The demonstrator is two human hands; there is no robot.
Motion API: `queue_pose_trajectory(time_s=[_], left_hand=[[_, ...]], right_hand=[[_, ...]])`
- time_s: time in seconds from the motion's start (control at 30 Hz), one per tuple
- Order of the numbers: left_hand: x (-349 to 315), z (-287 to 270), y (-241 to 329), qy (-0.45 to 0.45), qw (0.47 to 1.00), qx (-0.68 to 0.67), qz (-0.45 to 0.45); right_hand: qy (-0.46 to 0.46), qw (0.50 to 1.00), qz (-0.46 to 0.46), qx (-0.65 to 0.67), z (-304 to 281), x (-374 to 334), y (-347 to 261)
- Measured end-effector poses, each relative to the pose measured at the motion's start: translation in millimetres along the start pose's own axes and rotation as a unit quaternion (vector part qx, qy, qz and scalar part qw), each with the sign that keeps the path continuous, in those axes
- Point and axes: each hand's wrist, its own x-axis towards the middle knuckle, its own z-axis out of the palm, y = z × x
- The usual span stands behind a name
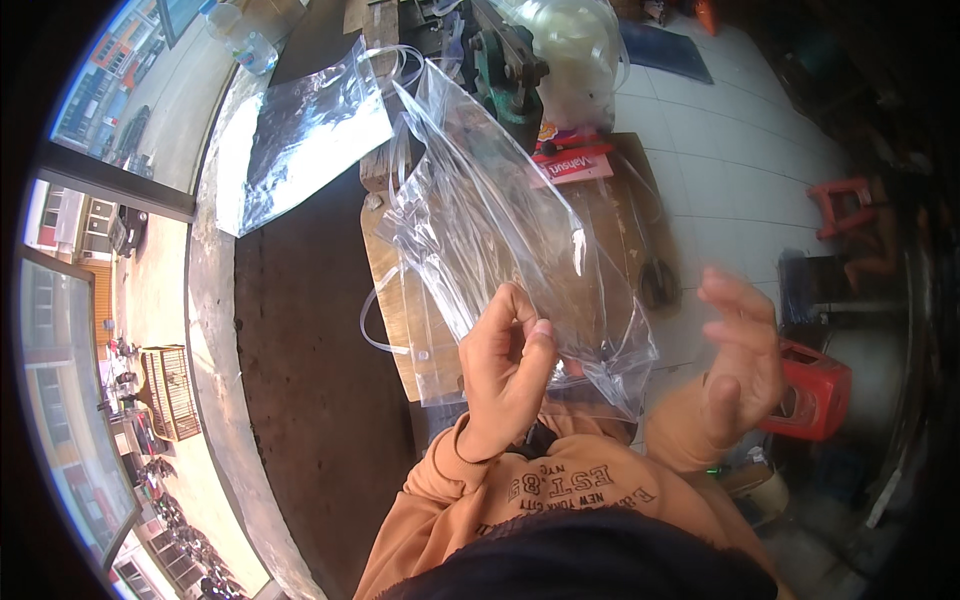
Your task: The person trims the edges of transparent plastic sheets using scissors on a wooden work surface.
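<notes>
A clear plastic bag (pixel 480 215) with thin clear loop handles spreads across a wooden board in front of me. My left hand (pixel 505 375) pinches the plastic between thumb and fingers near the bag's close end. Out to the right, apart from the bag, my right hand (pixel 740 350) is raised with its fingers apart and nothing in it; it is slightly blurred. A second clear plastic bag (pixel 315 135) lies flat at the far left, shining in the light. The wooden board (pixel 385 275) shows through and beside the near bag.
A green metal machine (pixel 497 75) stands beyond the bag, beside a bulging translucent sack (pixel 570 60). Near the board's right edge are a red box (pixel 572 168) and dark-handled scissors (pixel 657 285). Red stools (pixel 815 390) stand on the right. A plastic bottle (pixel 257 53) rests far left.
</notes>
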Motion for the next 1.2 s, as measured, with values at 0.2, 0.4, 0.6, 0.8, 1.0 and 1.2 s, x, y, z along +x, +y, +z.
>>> queue_pose_trajectory(time_s=[0.2,0.4,0.6,0.8,1.0,1.2], left_hand=[[-2,6,11,-0.006,0.996,0.031,0.084],[14,8,43,0.013,0.841,0.402,0.362],[21,0,60,-0.081,0.765,0.525,0.364],[20,1,58,-0.059,0.781,0.511,0.355],[18,2,60,-0.058,0.77,0.53,0.35],[17,1,59,-0.062,0.77,0.53,0.35]], right_hand=[[-0.189,0.94,-0.046,-0.281,24,-3,-11],[-0.119,0.989,0.072,-0.054,11,4,-11],[-0.127,0.985,0.114,0.014,13,10,-15],[-0.147,0.978,0.137,0.065,14,9,-12],[-0.152,0.969,0.168,0.098,15,5,-7],[-0.115,0.952,0.224,0.176,20,0,-6]])
